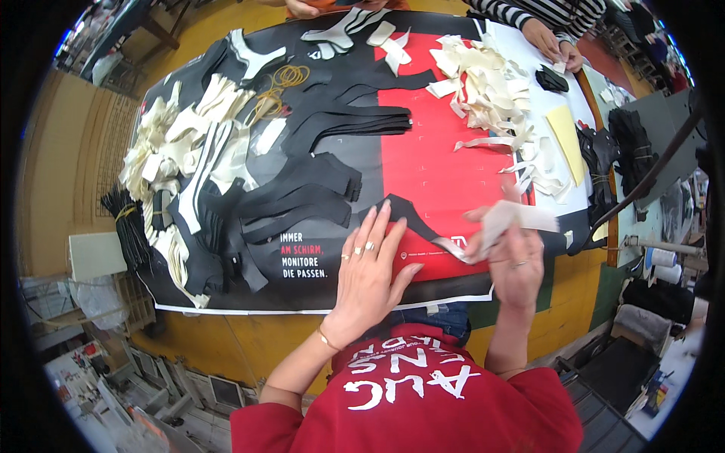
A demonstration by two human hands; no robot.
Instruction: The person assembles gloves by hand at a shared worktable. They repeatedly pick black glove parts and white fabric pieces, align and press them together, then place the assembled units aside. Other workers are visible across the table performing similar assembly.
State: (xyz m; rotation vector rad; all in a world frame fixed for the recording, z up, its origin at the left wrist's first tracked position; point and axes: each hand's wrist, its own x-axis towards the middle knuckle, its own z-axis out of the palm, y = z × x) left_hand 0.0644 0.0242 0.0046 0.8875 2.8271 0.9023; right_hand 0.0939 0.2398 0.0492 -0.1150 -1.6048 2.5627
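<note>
My left hand (370,260) lies flat with its fingers stretched out, pressing the upper end of a black cut fabric piece (423,226) against the table. This piece narrows toward the right, and a pale strip shows at its end. My right hand (517,264), smeared by motion, is raised beside that end and pinches a white peeled strip (521,217). Whether the strip is paper or cloth I cannot tell. Left of my left hand lie layered black fabric pieces (302,192); farther off is another stack of black pieces (362,121).
Cream scraps (483,83) are heaped at the far right, more cream scraps (181,136) at the left. Yellow rubber bands (291,75) lie at the back. A co-worker's hands (555,45) handle a small piece at the far right; another person's hand (302,9) shows at the far edge.
</note>
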